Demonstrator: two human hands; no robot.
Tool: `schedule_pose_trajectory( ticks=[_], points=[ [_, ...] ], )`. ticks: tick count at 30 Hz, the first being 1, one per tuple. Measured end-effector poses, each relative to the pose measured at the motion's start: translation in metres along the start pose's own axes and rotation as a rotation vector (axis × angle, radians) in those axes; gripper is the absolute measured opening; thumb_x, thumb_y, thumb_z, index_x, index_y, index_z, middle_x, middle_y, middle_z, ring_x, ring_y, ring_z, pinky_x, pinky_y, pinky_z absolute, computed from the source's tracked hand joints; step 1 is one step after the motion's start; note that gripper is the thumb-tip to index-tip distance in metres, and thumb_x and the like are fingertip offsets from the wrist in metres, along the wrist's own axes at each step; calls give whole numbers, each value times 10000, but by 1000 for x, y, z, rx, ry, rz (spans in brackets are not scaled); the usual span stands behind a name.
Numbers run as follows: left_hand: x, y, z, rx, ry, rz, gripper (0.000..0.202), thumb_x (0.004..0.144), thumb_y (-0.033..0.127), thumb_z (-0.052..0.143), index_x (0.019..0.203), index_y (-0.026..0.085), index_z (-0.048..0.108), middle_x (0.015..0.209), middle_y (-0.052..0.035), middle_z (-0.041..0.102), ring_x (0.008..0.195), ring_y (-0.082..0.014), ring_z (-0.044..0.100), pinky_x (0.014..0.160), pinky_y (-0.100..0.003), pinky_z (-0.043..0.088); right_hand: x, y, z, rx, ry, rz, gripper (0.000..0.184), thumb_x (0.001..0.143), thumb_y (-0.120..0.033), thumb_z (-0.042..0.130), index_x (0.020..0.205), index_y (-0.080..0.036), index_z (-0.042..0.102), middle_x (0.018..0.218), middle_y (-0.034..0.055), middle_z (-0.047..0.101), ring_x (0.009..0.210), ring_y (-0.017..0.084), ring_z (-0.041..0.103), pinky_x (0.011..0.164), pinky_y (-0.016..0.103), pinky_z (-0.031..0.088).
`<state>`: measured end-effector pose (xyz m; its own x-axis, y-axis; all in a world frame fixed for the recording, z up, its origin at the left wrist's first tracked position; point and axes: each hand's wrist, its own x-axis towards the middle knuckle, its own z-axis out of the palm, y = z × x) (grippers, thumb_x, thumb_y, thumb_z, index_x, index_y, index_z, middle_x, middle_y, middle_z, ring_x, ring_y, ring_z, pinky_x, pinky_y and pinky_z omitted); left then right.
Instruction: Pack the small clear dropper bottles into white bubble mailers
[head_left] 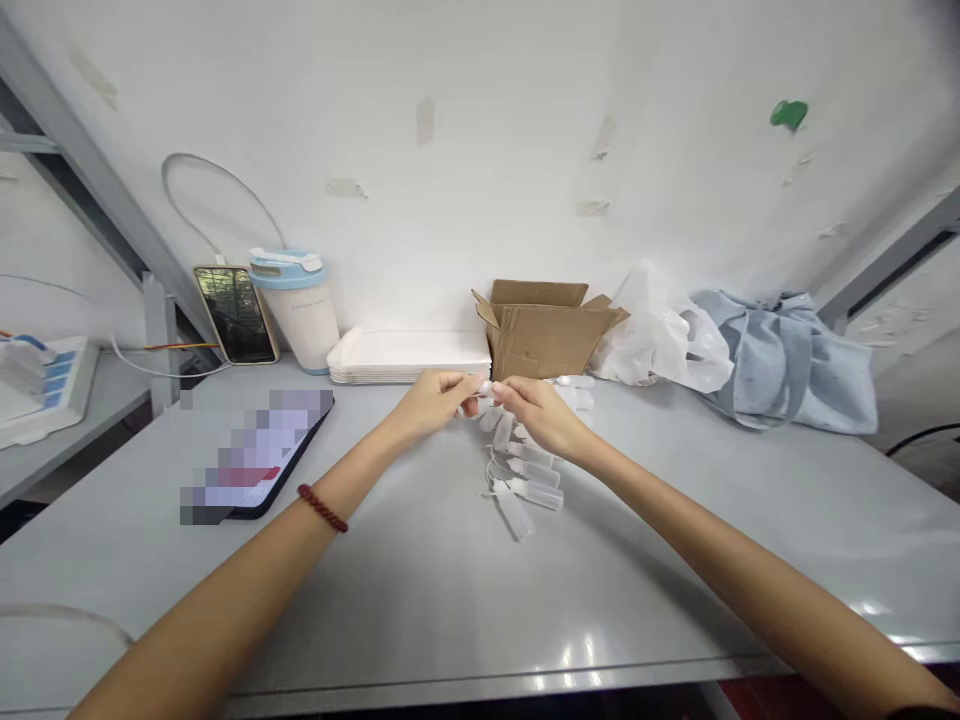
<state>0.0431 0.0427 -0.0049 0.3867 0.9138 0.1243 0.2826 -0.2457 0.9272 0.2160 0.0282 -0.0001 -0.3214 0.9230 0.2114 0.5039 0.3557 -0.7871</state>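
Observation:
My left hand [431,408] and my right hand [546,418] meet at the middle of the table, fingertips pinched together. Between them is a small whitish plastic bottle [486,388], mostly covered by my fingers. The left fingers close around one end of it, and the right thumb and finger pinch the other end, where its cap or tip seems to be. Several small translucent plastic bottles [537,494] lie in a loose pile under and beside my right hand. Some have thin tips; one bottle [513,512] lies nearest to me.
Along the wall stand a tumbler [300,320], a propped phone [237,315] on a cable, a stack of white flat packs [412,355], an open cardboard box [551,340], a white plastic bag [660,335] and a blue cloth bag [795,365]. Another phone [262,455] lies at left.

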Motion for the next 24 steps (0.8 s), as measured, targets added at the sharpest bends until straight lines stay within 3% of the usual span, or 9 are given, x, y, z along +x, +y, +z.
schedule_pose_trajectory(
  ticks=[3,6,9,11,16,20,24],
  points=[
    [14,0,13,-160,-23,-76,486,781,577,464,736,126,638,582,-13,568,588,-128,520,581,-251,391,-6,7,-7,-35,134,57,423,865,-499,372,648,-160,502,609,-19,442,577,109,402,532,241,286],
    [13,-2,19,-221,-23,-92,473,771,565,496,716,118,640,587,-4,542,531,-103,483,541,-243,382,-13,14,-7,-48,180,93,401,841,-516,419,628,-176,439,585,-40,369,549,99,348,510,239,267],
    [4,-8,14,-255,-25,-69,375,734,500,591,676,131,633,563,26,482,503,-79,424,517,-226,365,-19,16,-5,-96,214,91,384,825,-511,461,623,-196,371,566,-54,328,532,96,324,497,237,256],
    [-4,-11,6,-270,-16,-91,313,694,448,654,681,136,639,561,32,470,513,-80,421,521,-225,375,-23,16,-7,-106,222,78,347,839,-499,447,674,-198,399,563,-56,348,528,100,340,496,236,263],
    [-19,-9,-9,-265,19,-151,274,677,394,682,759,133,673,668,-14,574,611,-112,504,598,-252,426,-29,13,-9,-23,144,64,298,871,-489,391,941,-201,424,592,-60,414,526,112,388,496,229,300],
    [-27,-4,-10,-212,41,-138,267,718,397,643,791,140,655,703,-19,590,638,-120,525,614,-254,434,-36,9,-6,-27,164,43,276,872,-473,393,919,-203,431,538,-79,370,479,105,349,468,223,278],
    [-27,-3,-4,-219,36,-99,405,679,345,682,1036,176,590,816,-16,599,704,-134,552,597,-246,449,-39,5,-3,-20,207,3,255,860,-441,432,857,-191,485,575,-50,461,487,102,377,480,227,298]
  ],
)
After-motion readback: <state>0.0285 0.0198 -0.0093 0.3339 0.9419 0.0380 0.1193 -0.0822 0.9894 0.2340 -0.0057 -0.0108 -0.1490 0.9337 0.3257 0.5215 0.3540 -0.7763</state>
